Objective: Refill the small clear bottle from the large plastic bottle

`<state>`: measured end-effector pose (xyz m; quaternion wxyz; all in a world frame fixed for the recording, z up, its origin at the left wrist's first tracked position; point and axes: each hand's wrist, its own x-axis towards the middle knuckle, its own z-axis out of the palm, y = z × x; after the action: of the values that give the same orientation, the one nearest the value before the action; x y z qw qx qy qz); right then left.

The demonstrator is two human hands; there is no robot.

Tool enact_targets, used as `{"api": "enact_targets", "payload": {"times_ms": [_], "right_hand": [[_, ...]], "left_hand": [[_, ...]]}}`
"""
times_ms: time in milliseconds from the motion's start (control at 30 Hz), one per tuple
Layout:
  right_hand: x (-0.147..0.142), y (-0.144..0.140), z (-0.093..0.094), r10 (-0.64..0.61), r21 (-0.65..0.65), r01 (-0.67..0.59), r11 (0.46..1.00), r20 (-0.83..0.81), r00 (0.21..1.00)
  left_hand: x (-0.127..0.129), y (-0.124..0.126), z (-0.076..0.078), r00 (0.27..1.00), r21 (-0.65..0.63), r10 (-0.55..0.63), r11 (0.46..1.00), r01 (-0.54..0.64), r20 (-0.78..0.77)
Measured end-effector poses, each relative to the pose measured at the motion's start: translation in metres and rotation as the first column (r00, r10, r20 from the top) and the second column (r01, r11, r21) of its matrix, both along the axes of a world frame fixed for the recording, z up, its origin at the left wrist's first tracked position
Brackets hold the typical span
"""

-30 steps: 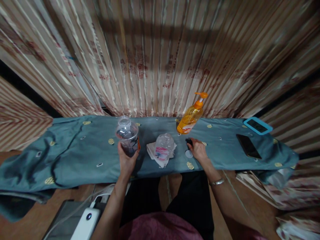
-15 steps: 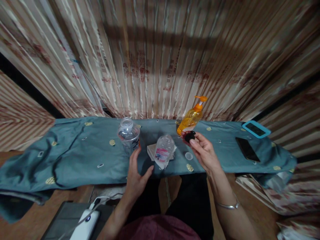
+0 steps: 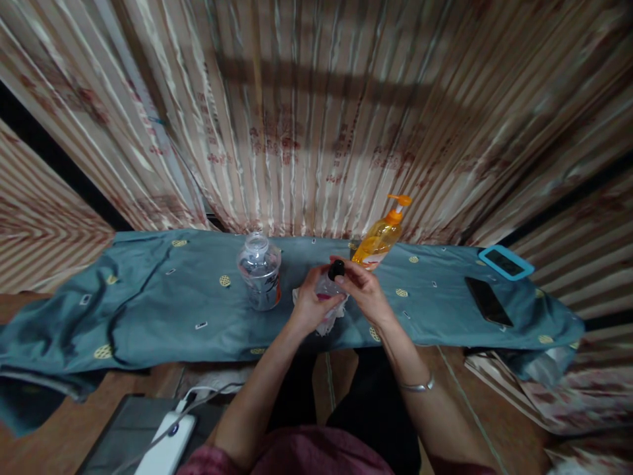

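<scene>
My left hand (image 3: 307, 302) is wrapped round a small clear plastic bottle (image 3: 324, 287) with a pink label, which stands on a folded white cloth or tissue (image 3: 327, 324). My right hand (image 3: 366, 290) pinches a black cap (image 3: 336, 269) at the mouth of this bottle. Whether the cap sits on the thread cannot be seen. Left of my hands stands a larger clear bottle (image 3: 262, 280) with dark lettering and no cap. Just beyond my right hand is a pump bottle (image 3: 378, 243) of yellow-orange liquid.
A green patterned cloth (image 3: 163, 300) covers the narrow table. On its right lie a black phone (image 3: 488, 301) and a blue-framed device (image 3: 507, 262). Striped curtains (image 3: 306, 132) hang behind. Below left, a white power bank (image 3: 168, 442) with a cable rests on a dark surface.
My right hand has carried the black cap leftward onto the small bottle's top. My left hand has moved from beside the large bottle and closed round the small one. The small clear disc is now hidden.
</scene>
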<state>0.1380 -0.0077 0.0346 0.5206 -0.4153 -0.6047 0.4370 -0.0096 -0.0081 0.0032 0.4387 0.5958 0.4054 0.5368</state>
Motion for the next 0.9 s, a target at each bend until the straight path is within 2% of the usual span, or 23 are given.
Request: {"api": "enact_targets", "payload": {"times_ms": [167,300,367,433,500,600,767,833,900], "right_hand": [[0.003,-0.003,0.0,-0.052,0.082,0.04,0.996,0.15,0.987],[0.008,-0.011,0.012,-0.142,0.155,0.093,0.984,0.351,0.925],[0.012,-0.014,0.024,-0.126,0.177,0.049,0.983,0.459,0.88],[0.015,-0.016,0.041,-0.067,0.19,-0.052,0.98,0.57,0.819],[0.016,-0.015,0.06,0.002,0.185,-0.178,0.966,0.687,0.727],[0.01,-0.012,0.086,0.049,0.135,-0.3,0.944,0.845,0.533],[-0.008,-0.005,0.11,0.002,0.055,-0.268,0.962,0.979,0.206],[-0.013,-0.005,0.114,-0.009,0.04,-0.267,0.963,0.993,0.118],[-0.015,-0.005,0.117,0.012,0.01,-0.311,0.95,0.997,0.07]], "left_hand": [[0.002,-0.004,0.0,0.999,0.013,0.006,1.0,-0.007,0.054],[0.004,-0.008,-0.001,0.998,0.056,0.025,0.998,-0.028,0.056],[0.004,-0.008,-0.002,0.998,0.07,0.042,0.997,-0.044,0.042],[0.004,-0.009,-0.002,0.998,0.069,0.049,0.996,-0.051,0.025],[0.004,-0.009,-0.002,0.998,0.058,0.059,0.997,-0.059,0.003],[0.004,-0.009,-0.002,0.997,0.041,0.071,0.997,-0.07,-0.021],[0.004,-0.01,-0.003,0.997,0.06,0.071,0.996,-0.069,-0.032],[0.003,-0.009,-0.004,0.997,0.063,0.075,0.995,-0.073,-0.033],[0.004,-0.009,-0.004,0.997,0.055,0.066,0.996,-0.064,-0.03]]}}
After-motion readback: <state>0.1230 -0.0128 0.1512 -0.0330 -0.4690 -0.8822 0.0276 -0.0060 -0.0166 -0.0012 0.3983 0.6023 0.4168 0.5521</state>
